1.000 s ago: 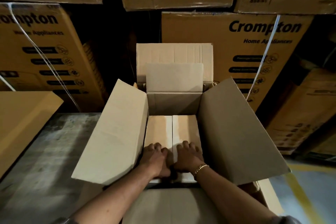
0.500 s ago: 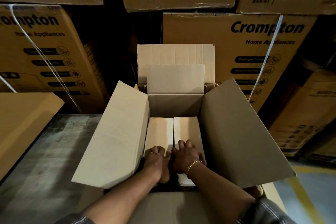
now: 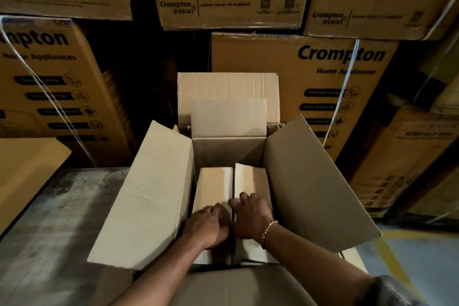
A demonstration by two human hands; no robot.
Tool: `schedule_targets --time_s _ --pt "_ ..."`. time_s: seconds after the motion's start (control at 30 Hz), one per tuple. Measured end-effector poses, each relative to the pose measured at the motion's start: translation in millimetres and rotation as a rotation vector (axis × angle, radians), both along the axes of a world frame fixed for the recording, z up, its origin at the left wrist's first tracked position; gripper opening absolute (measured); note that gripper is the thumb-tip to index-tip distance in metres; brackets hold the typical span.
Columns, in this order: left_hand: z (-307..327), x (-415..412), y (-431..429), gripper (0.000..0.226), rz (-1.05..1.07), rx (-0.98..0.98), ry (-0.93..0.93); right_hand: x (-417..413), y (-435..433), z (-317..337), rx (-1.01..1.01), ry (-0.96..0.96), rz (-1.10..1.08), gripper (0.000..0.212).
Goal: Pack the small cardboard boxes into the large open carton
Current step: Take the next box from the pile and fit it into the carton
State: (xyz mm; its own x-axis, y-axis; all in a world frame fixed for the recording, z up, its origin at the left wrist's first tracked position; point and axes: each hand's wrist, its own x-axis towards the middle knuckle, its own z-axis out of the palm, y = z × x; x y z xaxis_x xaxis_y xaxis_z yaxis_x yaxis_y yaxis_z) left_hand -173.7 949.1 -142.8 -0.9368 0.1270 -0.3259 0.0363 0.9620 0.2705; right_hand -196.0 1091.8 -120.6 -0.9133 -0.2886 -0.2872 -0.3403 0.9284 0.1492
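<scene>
The large open carton point(image 3: 149, 194) stands in front of me with its side flaps spread and its far flap upright. Two long small cardboard boxes lie side by side inside it. My left hand point(image 3: 208, 225) covers the near end of the left small box point(image 3: 213, 184), fingers curled over its inner edge into the gap. My right hand point(image 3: 250, 216), with a gold bracelet on the wrist, grips the near part of the right small box point(image 3: 250, 179). That box sits slightly higher than its neighbour.
Printed Crompton cartons point(image 3: 298, 69) are stacked high behind and on both sides. Another open box flap point(image 3: 228, 84) rises just behind the carton. A grey worn surface point(image 3: 62, 218) lies to the left, with a tan board point(image 3: 24, 169) at its edge. A yellow floor line point(image 3: 390, 256) runs at right.
Both hands went from lying flat on the box tops to curling at the gap between them. The right small box now sits a little higher than the left.
</scene>
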Motion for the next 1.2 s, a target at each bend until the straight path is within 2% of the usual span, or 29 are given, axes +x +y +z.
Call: schedule_targets --time_s 0.07,0.17,0.27,0.33,0.43,0.53,0.67,0.73,0.8,0.87,1.0,1.1,1.2 --pt "1 -2 1 0.070 0.008 -0.041 -0.002 4 13 26 -0.058 0.081 0.000 0.052" --pt "8 -2 11 0.072 -0.075 -0.221 -0.008 3 51 59 -0.102 0.113 -0.114 0.053" --pt "5 2 26 0.078 -0.158 -0.445 0.035 8 81 63 -0.180 0.112 -0.236 0.053" --pt "1 3 32 0.082 -0.125 -0.491 0.059 16 80 56 -0.216 0.130 -0.220 0.049" --pt "14 3 29 0.089 -0.089 -0.342 0.084 18 80 53 -0.288 0.149 -0.186 0.051" --pt "43 6 12 0.089 -0.057 -0.127 0.197 9 96 61 -0.378 0.087 -0.242 0.066" --pt "75 8 -44 0.085 0.092 -0.025 0.338 -4 113 68 -0.458 0.138 -0.293 0.077" --pt "76 16 -61 0.075 0.137 -0.056 0.368 -8 113 68 -0.391 0.180 -0.274 0.076" --pt "62 29 -64 0.064 0.047 -0.266 0.429 -5 108 56 -0.182 0.251 -0.159 0.067" --pt "50 36 -62 0.067 -0.024 -0.412 0.454 -1 102 40 0.025 0.281 -0.069 0.056" --pt "48 33 -63 0.070 -0.034 -0.444 0.506 -15 80 29 0.247 0.243 -0.044 0.053" --pt "48 36 -63 0.072 -0.021 -0.466 0.492 -20 51 13 0.380 0.126 0.080 0.043" --pt "50 35 -63 0.072 -0.023 -0.474 0.465 -10 44 -6 0.344 -0.063 0.087 0.039"
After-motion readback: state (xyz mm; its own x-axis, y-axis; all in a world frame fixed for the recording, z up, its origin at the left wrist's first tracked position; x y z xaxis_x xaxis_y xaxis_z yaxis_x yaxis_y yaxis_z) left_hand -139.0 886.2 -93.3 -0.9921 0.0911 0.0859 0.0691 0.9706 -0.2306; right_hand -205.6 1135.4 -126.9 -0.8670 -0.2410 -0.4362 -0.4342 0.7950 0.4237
